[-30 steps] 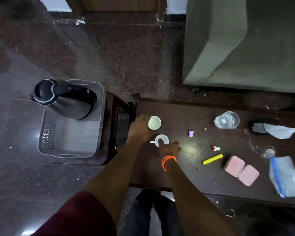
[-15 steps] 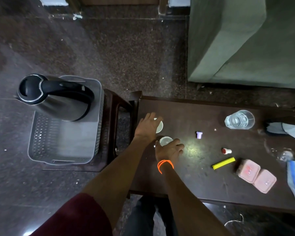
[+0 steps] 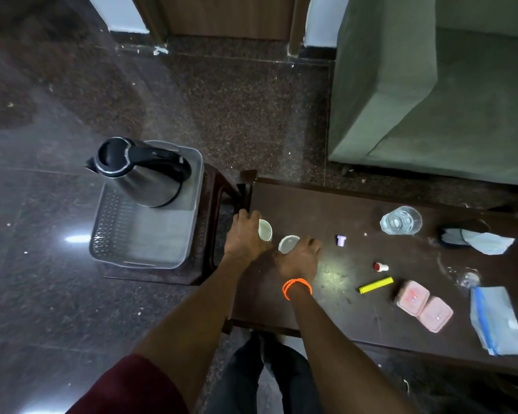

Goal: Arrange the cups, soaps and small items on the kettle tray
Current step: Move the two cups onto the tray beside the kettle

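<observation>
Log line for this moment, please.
left hand on cup | right hand on cup | tray: kettle only

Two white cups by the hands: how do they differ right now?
The cup at the left hand (left cup) sits nearer the table's left end and the tray; the cup at the right hand (right cup) sits closer to the person. The left cup shows more of its inside; the right cup is partly covered by fingers. Both are small, white, empty-looking and gripped.
</observation>
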